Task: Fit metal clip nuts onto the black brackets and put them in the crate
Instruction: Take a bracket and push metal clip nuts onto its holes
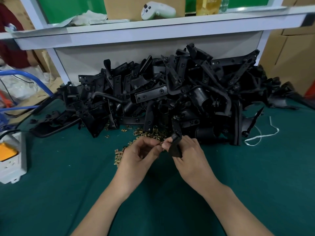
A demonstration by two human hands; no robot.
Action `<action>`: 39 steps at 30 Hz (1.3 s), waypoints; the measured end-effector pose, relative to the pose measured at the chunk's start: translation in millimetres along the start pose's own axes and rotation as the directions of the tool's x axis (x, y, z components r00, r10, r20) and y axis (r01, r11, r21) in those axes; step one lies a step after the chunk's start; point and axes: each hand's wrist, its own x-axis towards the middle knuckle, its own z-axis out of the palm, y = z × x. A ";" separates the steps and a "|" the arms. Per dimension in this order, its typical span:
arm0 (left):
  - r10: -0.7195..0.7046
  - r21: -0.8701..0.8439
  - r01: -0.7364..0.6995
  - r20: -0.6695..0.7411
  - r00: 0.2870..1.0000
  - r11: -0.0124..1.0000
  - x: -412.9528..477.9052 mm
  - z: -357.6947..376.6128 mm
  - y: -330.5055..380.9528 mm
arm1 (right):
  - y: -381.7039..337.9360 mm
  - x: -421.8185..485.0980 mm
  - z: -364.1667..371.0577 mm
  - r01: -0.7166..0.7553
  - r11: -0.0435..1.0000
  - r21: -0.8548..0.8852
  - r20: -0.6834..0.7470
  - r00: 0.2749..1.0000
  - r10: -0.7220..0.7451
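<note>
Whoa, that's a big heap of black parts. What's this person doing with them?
A person is working at a green-covered table. The right hand grips one black bracket, pulled from the big pile of black brackets behind. The left hand pinches something small at the bracket's edge, probably one of the small gold-coloured metal clip nuts scattered in front of the pile; its fingers hide it. No crate is in view.

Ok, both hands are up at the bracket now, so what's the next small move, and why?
Probably push the small brass-coloured metal clip nut, pinched in the left hand, onto the near end of the black plastic bracket held by the right hand: the fingertips already meet at that edge, though whether the clip is seated is hidden.
</note>
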 end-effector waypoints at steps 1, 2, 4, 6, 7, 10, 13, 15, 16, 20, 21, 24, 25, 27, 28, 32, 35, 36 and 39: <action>-0.003 -0.017 0.003 -0.003 1.000 1.000 0.1 0.4 0.3 | -0.3 0.3 0.1 0.005 1.000 0.006 -0.017 1.000 -0.005; -0.005 -0.035 0.005 -0.006 1.000 0.999 -0.1 0.7 0.8 | -1.0 0.5 -0.2 0.011 1.000 0.023 -0.035 0.999 -0.011; -0.006 -0.075 0.006 -0.008 1.000 0.997 -0.3 1.8 1.6 | -3.4 0.2 -1.8 0.021 0.997 0.073 -0.069 0.997 -0.016; -0.005 -0.112 0.004 -0.005 1.000 0.994 -0.3 2.9 1.7 | -6.0 -0.4 -4.0 0.032 0.994 0.104 -0.100 0.995 -0.021; -0.003 -0.129 0.003 -0.006 1.000 0.992 -0.1 3.3 1.9 | -7.5 -0.7 -4.6 0.040 0.993 0.108 -0.116 0.993 -0.027; 0.004 -0.167 -0.005 -0.004 1.000 0.986 0.2 3.4 2.0 | -11.1 -1.9 -5.0 0.056 0.993 0.107 -0.159 0.987 -0.039; 0.011 -0.184 -0.012 -0.006 1.000 0.983 -0.2 2.5 1.6 | -14.3 -1.4 -4.3 0.035 0.990 0.139 -0.147 0.989 -0.015; 0.017 -0.197 -0.018 -0.008 1.000 0.980 -0.4 2.2 0.9 | -16.1 -0.6 -4.1 0.023 0.988 0.153 -0.136 0.991 -0.002; 0.018 -0.206 -0.020 -0.011 1.000 0.978 -0.7 2.2 0.6 | -16.8 -0.3 -3.8 0.015 0.987 0.160 -0.127 0.992 0.005; 0.016 -0.232 -0.018 -0.010 1.000 0.972 -1.0 2.0 -0.3 | -17.3 -0.1 -2.8 0.005 0.981 0.192 -0.106 0.994 0.015; 0.018 -0.233 -0.019 -0.007 1.000 0.972 -0.8 2.3 -0.4 | -17.4 -0.4 -3.0 0.006 0.981 0.196 -0.106 0.994 0.015; 0.041 -0.196 -0.043 -0.015 0.999 0.980 -1.2 3.1 -1.3 | -17.0 -0.1 -2.2 0.002 0.978 0.209 -0.108 0.994 0.022; 0.051 -0.186 -0.054 -0.019 0.999 0.981 -1.6 3.2 -1.5 | -16.7 0.1 -1.6 -0.014 0.972 0.236 -0.089 0.995 0.035; 0.063 -0.193 -0.066 -0.025 0.998 0.979 -2.6 2.9 -1.6 | -17.6 0.3 -0.6 -0.064 0.948 0.312 -0.035 0.996 0.079; 0.062 -0.208 -0.067 -0.027 0.998 0.976 -2.8 2.9 -1.6 | -18.0 0.3 -0.2 -0.082 0.940 0.330 -0.023 0.995 0.095; -0.015 -0.353 0.004 -0.026 1.000 0.935 0.0 5.1 -2.6 | -21.0 -2.0 -1.9 -0.106 0.931 0.350 0.013 0.994 0.108; -0.044 -0.400 0.038 -0.007 0.999 0.916 1.3 6.4 -3.1 | -20.0 -2.6 -1.5 -0.173 0.898 0.404 0.069 0.985 0.159; -0.040 -0.390 0.035 -0.006 0.999 0.920 0.6 7.0 -2.7 | -20.1 -2.3 -1.9 -0.186 0.884 0.428 0.064 0.982 0.175; 0.018 -0.307 -0.026 -0.028 0.999 0.951 -2.5 9.2 -0.9 | -24.1 -2.2 -5.8 -0.208 0.823 0.528 0.038 0.974 0.222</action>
